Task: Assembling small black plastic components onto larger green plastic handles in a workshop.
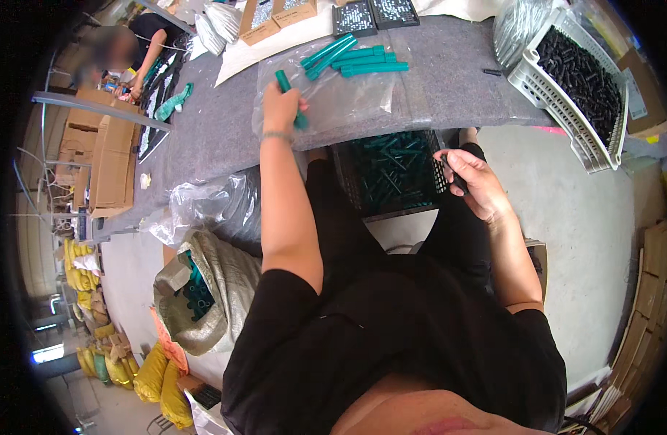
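My left hand [280, 110] is closed round a green plastic tube [282, 80], held above the clear plastic sheet [326, 109] on the grey-covered table. Just right of it lie several more green tubes [374, 69], each with a wider end. My right hand [477, 183] is off the table's front edge, above my right thigh, its fingers curled on a small black cylindrical piece [458, 181]. Between my knees, partly under the table, a black crate [402, 214] contains many green tubes.
At the right a white basket [565, 94] is full of small black pieces. One loose black piece [491, 72] lies beside it. A woven sack [232, 290] with green parts stands left of me. Two black trays [354, 18] sit at the back. A co-worker's hand [136, 90] is far left.
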A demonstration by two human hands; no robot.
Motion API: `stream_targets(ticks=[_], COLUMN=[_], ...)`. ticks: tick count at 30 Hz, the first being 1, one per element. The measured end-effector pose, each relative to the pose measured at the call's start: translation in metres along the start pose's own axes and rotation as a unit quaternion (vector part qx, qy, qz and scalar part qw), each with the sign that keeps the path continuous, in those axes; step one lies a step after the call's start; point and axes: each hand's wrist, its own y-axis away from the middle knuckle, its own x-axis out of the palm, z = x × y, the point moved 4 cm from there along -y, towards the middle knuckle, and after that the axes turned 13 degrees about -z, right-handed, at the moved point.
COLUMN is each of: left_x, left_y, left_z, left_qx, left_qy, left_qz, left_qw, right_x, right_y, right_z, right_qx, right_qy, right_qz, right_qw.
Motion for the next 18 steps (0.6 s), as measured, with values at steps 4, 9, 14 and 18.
stream_targets(ticks=[4,9,14,18], left_x=[0.006,0.034,0.04,0.039], left_y=[0.104,0.187,0.207,0.209], left_z=[-0.028,-0.024,-0.038,-0.031], left_qx=[0.04,0.164,0.167,0.183], left_qy=[0.137,0.099,0.081,0.076], left_qz=[0.164,0.332,0.35,0.354], left_qw=[0.976,0.924,0.918,0.914], right_x=[0.016,0.036,0.04,0.04], right_y=[-0.001,-0.001,0.008,0.012], right_z=[0.014,0.022,0.026,0.029], right_qx=[0.01,0.015,-0.032,-0.038], right_qy=[-0.061,-0.086,-0.111,-0.102], right_qz=[0.03,0.072,0.032,0.041], right_qw=[0.998,0.994,0.993,0.993])
